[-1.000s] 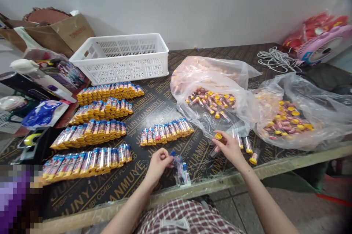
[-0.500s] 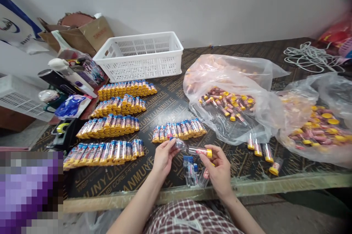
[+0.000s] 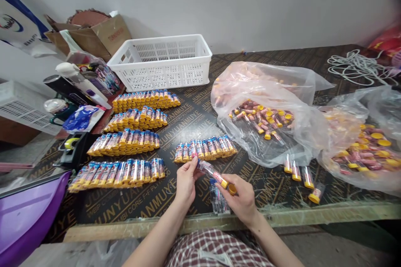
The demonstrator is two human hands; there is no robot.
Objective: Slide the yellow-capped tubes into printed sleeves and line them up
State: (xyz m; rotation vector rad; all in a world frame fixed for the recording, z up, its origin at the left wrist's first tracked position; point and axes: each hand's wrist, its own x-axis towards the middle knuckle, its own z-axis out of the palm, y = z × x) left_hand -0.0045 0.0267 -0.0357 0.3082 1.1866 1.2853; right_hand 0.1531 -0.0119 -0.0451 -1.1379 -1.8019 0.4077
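My right hand [image 3: 242, 197] is closed around a clear plastic tube [image 3: 214, 173] with a pink-and-white label and a yellow cap. A second yellow cap [image 3: 232, 189] shows under its fingers; what it belongs to is mostly hidden. My left hand [image 3: 187, 181] pinches a small blue-ended piece [image 3: 198, 162] at the tube's far end, where the two meet. Below my hands lies a small group of clear pieces with blue ends [image 3: 218, 198]. Just beyond them stands a row of filled tubes [image 3: 205, 148] with blue tops and yellow bottoms.
Several more rows of filled tubes [image 3: 117, 173] stand at left. A white plastic basket [image 3: 163, 70] sits behind them. Plastic bags [image 3: 266, 79] of yellow-capped tubes lie at right, near a few loose tubes [image 3: 296, 171]. A tape dispenser [image 3: 73, 148] and purple dustpan [image 3: 28, 217] are at left.
The yellow-capped tube has tilted and moved left, so its far end now meets the blue-ended piece in my left hand. Before, the tube lay nearly level, closer to my right hand.
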